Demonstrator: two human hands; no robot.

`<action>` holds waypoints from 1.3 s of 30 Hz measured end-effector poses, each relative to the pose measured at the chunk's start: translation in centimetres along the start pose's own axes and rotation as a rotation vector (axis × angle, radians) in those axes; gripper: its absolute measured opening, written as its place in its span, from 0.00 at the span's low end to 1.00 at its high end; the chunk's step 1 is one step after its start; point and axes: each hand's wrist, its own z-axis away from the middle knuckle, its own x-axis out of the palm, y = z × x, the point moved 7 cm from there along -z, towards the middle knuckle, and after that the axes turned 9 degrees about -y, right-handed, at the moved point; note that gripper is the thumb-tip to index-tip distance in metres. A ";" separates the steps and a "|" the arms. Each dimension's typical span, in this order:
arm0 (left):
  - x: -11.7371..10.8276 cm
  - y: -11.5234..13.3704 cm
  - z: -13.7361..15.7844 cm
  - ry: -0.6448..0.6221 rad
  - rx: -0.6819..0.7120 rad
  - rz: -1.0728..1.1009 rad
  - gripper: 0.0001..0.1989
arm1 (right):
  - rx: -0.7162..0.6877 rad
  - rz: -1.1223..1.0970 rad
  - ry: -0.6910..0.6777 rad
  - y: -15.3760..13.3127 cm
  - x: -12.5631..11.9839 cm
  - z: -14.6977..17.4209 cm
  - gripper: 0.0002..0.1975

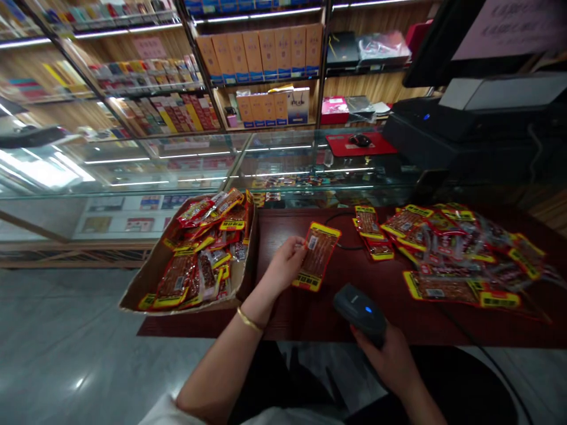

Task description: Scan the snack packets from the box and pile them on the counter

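Between the thumb and fingers of my left hand (287, 264) is a flat snack packet (319, 254) with red and yellow edges and brown strips inside. A white barcode label shows near its upper left. My right hand (390, 357) is wrapped round a dark barcode scanner (361, 310), which has a blue light lit on top. The scanner's head points toward the packet, a short gap away. Left of my left hand, a cardboard box (248, 260) holds several similar packets. A loose pile of packets (452, 236) lies to the right, with a smaller stack (372, 232) beside it.
The dark red wooden counter (279, 319) is under my hands. Behind it runs a glass display case (177, 156) with a red mouse pad (381, 144) and a mouse (360, 140). A monitor and black machine (460, 133) stand back right. A cable (482, 348) hangs over the front edge.
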 end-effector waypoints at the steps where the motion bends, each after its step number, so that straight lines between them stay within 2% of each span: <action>1: 0.5 -1.5 -1.6 -0.005 -0.054 0.036 0.03 | -0.001 -0.002 0.002 -0.1 0.0 0.0 0.15; 3: 1.1 -3.9 -4.0 -0.043 -0.147 0.104 0.05 | -0.013 -0.002 0.005 -0.2 0.0 0.0 0.15; 5: 1.4 -5.2 -5.3 -0.145 -0.181 0.179 0.17 | -0.024 0.001 0.012 -0.3 -0.1 0.0 0.15; 7: 1.2 -5.6 -5.5 -0.247 -0.155 0.214 0.29 | -0.031 0.000 0.008 -0.2 -0.1 0.0 0.14; 8: 1.0 -5.7 -5.3 -0.286 -0.135 0.203 0.31 | -0.032 -0.001 0.004 -0.2 -0.1 0.0 0.14; 13: 0.5 -6.2 -4.1 -0.359 -0.130 0.089 0.21 | 0.004 -0.006 0.005 -0.5 -0.1 -0.2 0.15; 18: 0.5 -6.2 -3.9 -0.294 -0.108 0.106 0.20 | 0.019 0.026 0.009 -1.2 -0.1 -0.2 0.18; 23: 1.5 -5.9 -3.8 -0.420 -0.119 0.304 0.29 | 0.016 0.038 0.022 -1.3 -0.3 0.2 0.20; 27: 1.3 -6.0 -4.1 -0.422 -0.115 0.439 0.39 | 0.041 0.065 0.046 -1.8 -0.6 -0.2 0.21; 32: 1.1 -6.8 -4.4 -0.382 -0.147 0.498 0.41 | 0.080 0.096 0.062 -2.2 -0.9 -1.0 0.24; 39: 1.1 -6.7 -4.2 -0.361 -0.162 0.483 0.42 | 0.089 0.148 0.081 -2.7 -1.3 -0.8 0.25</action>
